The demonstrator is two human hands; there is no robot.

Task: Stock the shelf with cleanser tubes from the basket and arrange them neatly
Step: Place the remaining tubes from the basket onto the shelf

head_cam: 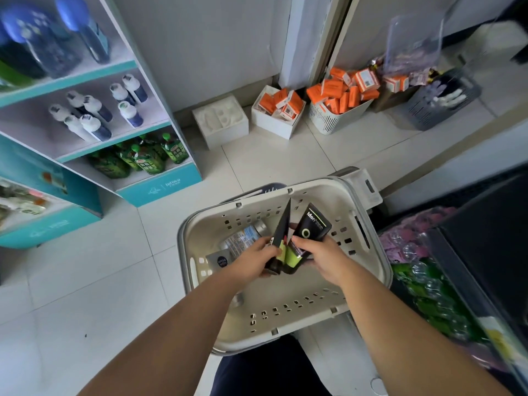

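the left hand (251, 260) clamps its fingers on the thin black tube (283, 227), the right hand (323, 257) on the men tube (313, 224), both held above the basket (328, 200). likely paired up so one trip stocks two.

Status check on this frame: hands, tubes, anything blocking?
Both above basket: left grip pinches black tube, right grip holds Men tube. Inside: pale tube, Nivea item. Nothing seen blocking shelf.

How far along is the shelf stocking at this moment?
Done: no black tubes seen on the teal shelf unit. In hand: left hand grips a black green-banded tube, right hand a black Men-labelled tube, over the cream plastic basket. Left: a pale-blue silver-capped tube inside.
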